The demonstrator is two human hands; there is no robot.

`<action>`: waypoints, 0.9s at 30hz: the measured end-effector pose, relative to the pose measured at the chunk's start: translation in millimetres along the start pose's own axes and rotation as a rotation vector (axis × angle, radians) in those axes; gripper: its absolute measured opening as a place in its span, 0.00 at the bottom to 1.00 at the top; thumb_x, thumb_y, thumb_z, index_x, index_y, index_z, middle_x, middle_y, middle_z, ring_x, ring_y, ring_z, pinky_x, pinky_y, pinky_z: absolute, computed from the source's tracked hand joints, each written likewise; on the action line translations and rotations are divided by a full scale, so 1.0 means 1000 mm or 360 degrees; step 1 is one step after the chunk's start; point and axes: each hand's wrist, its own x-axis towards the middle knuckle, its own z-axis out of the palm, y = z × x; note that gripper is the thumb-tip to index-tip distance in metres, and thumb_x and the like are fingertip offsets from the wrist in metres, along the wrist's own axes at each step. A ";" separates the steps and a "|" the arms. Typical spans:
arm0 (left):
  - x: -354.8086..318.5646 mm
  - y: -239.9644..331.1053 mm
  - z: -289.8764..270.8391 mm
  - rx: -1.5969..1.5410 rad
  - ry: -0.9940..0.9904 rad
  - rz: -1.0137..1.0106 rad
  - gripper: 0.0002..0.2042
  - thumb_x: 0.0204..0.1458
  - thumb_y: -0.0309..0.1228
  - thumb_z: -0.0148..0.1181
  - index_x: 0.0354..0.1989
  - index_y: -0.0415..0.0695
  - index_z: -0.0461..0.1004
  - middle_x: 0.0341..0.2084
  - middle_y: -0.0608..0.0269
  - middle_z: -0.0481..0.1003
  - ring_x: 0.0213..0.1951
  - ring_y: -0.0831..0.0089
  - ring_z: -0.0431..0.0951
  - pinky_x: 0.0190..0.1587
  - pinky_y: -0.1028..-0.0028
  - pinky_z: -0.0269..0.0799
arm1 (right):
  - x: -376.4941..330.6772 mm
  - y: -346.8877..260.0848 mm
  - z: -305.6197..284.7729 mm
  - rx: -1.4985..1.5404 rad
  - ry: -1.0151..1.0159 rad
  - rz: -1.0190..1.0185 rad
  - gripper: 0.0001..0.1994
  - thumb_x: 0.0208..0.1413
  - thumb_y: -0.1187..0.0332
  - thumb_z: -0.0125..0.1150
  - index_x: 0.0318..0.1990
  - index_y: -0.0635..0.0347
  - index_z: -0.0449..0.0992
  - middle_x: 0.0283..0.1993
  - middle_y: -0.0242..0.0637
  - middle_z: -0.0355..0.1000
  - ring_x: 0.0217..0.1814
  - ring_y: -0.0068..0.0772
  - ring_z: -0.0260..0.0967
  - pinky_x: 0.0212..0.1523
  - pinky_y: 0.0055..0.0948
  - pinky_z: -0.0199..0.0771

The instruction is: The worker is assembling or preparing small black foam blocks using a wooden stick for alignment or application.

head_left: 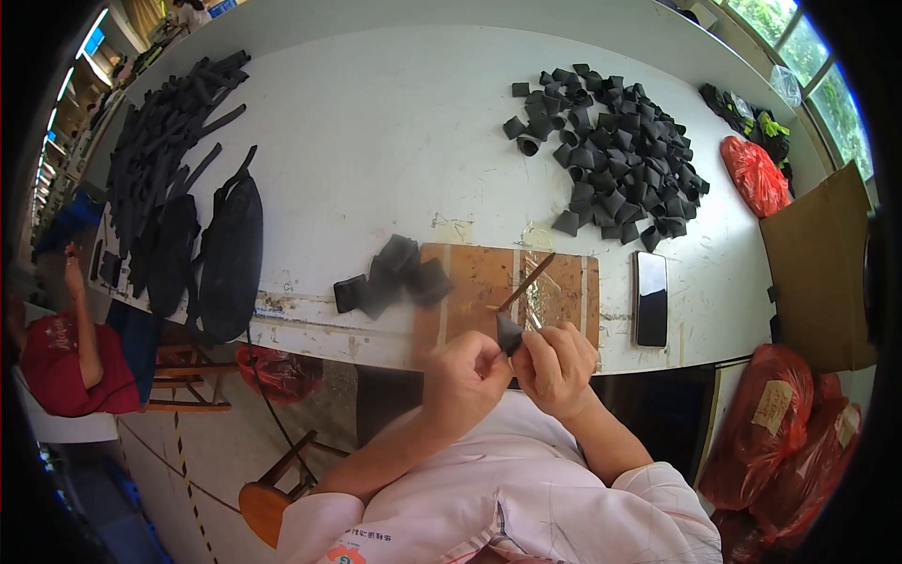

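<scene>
Close to the table's front edge, my left hand (465,371) and my right hand (556,368) pinch a small black fabric piece (508,331) between them. Both hands are closed, and their fingers cover much of the piece. Just beyond them, a brown board (460,282) with strips of clear tape lies on the table. A thin dark stick (528,280) rests slantwise on the board, its lower end near the piece. Several black fabric loops (395,273) sit in a small heap at the board's left edge.
A large heap of short black tubes (625,150) lies at the far right, with a phone (650,299) nearer. Long black strips (169,141) and black pouches (231,258) fill the left. Red bags (766,423) and a cardboard box (816,273) stand right. A co-worker (80,362) sits left.
</scene>
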 end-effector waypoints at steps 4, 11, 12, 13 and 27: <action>0.004 -0.013 0.001 0.0003 -0.0008 0.0001 0.04 0.41 0.20 0.57 0.20 0.38 0.67 0.13 0.66 0.70 0.16 0.83 0.70 0.18 0.82 0.64 | -0.007 0.014 -0.007 0.0152 -0.0047 0.0107 0.10 0.29 0.82 0.58 0.25 0.65 0.69 0.21 0.36 0.63 0.16 0.30 0.60 0.14 0.24 0.58; 0.072 -0.080 -0.040 0.0842 0.0543 0.0115 0.10 0.42 0.27 0.56 0.33 0.39 0.67 0.29 0.55 0.68 0.34 0.59 0.69 0.34 0.66 0.65 | 0.044 0.104 -0.040 -0.0028 0.0397 0.1078 0.03 0.48 0.77 0.53 0.31 0.67 0.71 0.23 0.34 0.69 0.21 0.17 0.63 0.22 0.18 0.63; 0.083 -0.089 -0.038 0.0962 0.0505 0.0051 0.12 0.41 0.29 0.58 0.34 0.39 0.67 0.31 0.53 0.68 0.36 0.56 0.68 0.36 0.63 0.65 | 0.047 0.123 -0.043 -0.0015 0.0408 0.1261 0.05 0.51 0.75 0.51 0.33 0.67 0.72 0.23 0.34 0.70 0.22 0.16 0.63 0.23 0.17 0.63; 0.091 -0.095 -0.037 0.1069 0.0430 -0.0054 0.13 0.41 0.30 0.58 0.33 0.38 0.67 0.31 0.52 0.68 0.37 0.56 0.68 0.37 0.62 0.65 | 0.042 0.130 -0.042 -0.0001 0.0412 0.1256 0.05 0.51 0.75 0.51 0.33 0.67 0.72 0.23 0.34 0.70 0.22 0.16 0.63 0.23 0.17 0.63; 0.080 -0.080 -0.060 0.0030 0.0563 -0.0291 0.02 0.43 0.21 0.56 0.23 0.36 0.72 0.17 0.67 0.72 0.18 0.84 0.69 0.21 0.83 0.65 | 0.020 -0.008 0.015 0.0999 -0.0575 0.0956 0.05 0.44 0.75 0.59 0.29 0.65 0.71 0.22 0.35 0.65 0.19 0.26 0.61 0.22 0.22 0.62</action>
